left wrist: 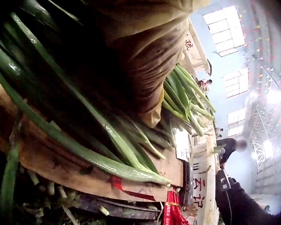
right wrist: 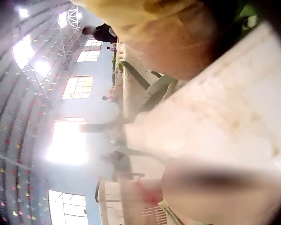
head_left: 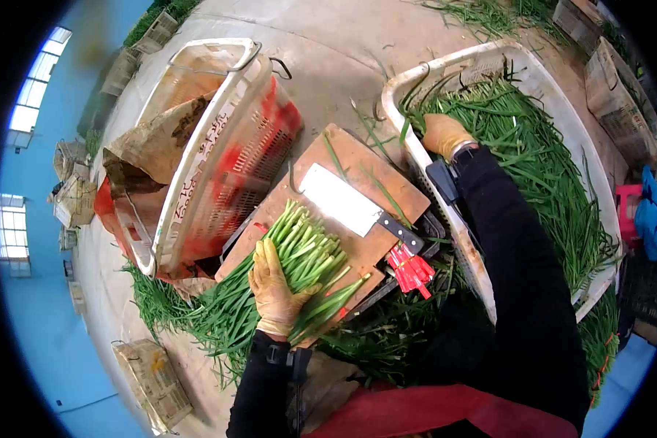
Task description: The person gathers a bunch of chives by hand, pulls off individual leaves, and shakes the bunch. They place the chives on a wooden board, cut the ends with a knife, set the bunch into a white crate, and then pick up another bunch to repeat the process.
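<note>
In the head view my left hand (head_left: pixel 274 288), in a yellowish glove, lies over a bunch of long green stalks (head_left: pixel 310 244), fingers extended and thumb spread. The bunch rests on a wooden board (head_left: pixel 328 146), its pale ends toward a cleaver (head_left: pixel 343 201) with a black handle. In the left wrist view the glove (left wrist: pixel 150 61) covers part of the leaves (left wrist: pixel 84 126). My gloved right hand (head_left: pixel 445 135) is at the near wall of a white crate (head_left: pixel 515 55) full of green stalks (head_left: pixel 540 168). Some leaves stick out beside it; its fingertips are hidden, and I cannot tell whether it grips them.
Red strips (head_left: pixel 410 270) lie in a bundle by the cleaver's handle. A tilted white crate with red markings (head_left: pixel 226 153) stands left of the board. Loose greens (head_left: pixel 168 306) cover the floor below it. More crates (head_left: pixel 153 379) stand around the hall.
</note>
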### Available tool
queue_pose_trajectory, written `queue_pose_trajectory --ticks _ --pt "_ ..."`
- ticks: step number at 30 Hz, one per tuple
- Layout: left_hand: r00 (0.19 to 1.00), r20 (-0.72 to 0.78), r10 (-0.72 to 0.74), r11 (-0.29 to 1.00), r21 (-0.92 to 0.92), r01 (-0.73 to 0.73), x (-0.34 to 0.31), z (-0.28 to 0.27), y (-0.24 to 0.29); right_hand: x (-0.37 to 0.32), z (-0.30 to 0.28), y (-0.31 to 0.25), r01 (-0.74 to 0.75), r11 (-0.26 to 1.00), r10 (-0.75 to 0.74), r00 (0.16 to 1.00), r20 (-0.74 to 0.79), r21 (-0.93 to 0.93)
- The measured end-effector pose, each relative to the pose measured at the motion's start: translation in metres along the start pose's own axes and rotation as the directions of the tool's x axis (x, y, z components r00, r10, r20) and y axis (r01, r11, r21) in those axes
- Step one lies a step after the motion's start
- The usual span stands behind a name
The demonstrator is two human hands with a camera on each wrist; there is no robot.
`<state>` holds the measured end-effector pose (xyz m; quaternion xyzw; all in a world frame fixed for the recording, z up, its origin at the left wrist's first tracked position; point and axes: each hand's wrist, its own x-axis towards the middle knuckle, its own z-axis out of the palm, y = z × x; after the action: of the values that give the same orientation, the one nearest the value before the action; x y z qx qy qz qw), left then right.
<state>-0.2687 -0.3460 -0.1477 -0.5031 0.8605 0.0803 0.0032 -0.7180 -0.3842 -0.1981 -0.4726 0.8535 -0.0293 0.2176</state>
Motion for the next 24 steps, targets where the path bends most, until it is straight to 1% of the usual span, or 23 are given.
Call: queue_pose_trajectory --ticks 2,4,5,6,8,10,11,14,15,17,21,24 --pt "1.0 0.012 -0.019 0.999 0.029 0.018 0.0 0.002 -0.004 0.009 0.014 0.014 0.047 0.996 -0.042 0.997 -0.067 0.08" --pt "1.0 0.027 0.004 1.0 0.027 -0.004 -0.001 0.005 -0.012 0.01 0.015 0.025 0.116 0.987 -0.104 0.988 -0.115 0.112" --pt "0.999 -0.008 0.038 0.999 0.018 -0.037 -0.002 0.009 -0.015 0.001 0.003 0.024 0.116 0.979 -0.108 0.992 -0.058 0.166" --pt "1.0 0.018 0.018 1.0 0.012 -0.018 -0.002 0.007 -0.014 -0.01 -0.014 0.022 0.113 0.969 -0.117 0.993 0.002 0.219" --pt "0.999 0.042 -0.005 1.0 0.003 0.005 -0.002 0.004 -0.012 -0.013 -0.024 0.028 0.039 0.937 -0.088 0.988 0.127 0.347" --pt "0.998 0.049 -0.024 1.0 0.0 0.024 -0.002 0.002 -0.011 -0.022 -0.034 0.03 0.023 0.903 -0.106 0.98 0.171 0.429" --pt "0.998 0.059 -0.033 0.999 -0.002 0.033 -0.002 0.001 -0.01 -0.025 -0.036 0.031 0.024 0.894 -0.106 0.981 0.161 0.448" --pt "0.995 0.087 -0.058 0.998 -0.014 0.059 -0.002 -0.003 -0.007 -0.021 -0.023 0.039 0.035 0.821 -0.175 0.966 0.192 0.57" --pt "0.993 0.095 -0.064 0.998 -0.015 0.066 -0.002 -0.005 -0.006 -0.007 -0.005 0.049 0.07 0.83 -0.188 0.969 0.159 0.553" --pt "0.992 0.104 -0.073 0.997 -0.02 0.076 -0.001 -0.007 -0.003 -0.005 -0.002 0.052 0.047 0.836 -0.183 0.963 0.198 0.547" --pt "0.991 0.104 -0.079 0.996 -0.027 0.083 0.0 -0.012 -0.001 -0.022 -0.018 0.045 0.038 0.822 -0.225 0.938 0.264 0.568" --pt "0.992 0.103 -0.078 0.996 -0.027 0.081 -0.001 -0.015 0.0 -0.028 -0.009 0.057 0.079 0.808 -0.212 0.963 0.164 0.583"
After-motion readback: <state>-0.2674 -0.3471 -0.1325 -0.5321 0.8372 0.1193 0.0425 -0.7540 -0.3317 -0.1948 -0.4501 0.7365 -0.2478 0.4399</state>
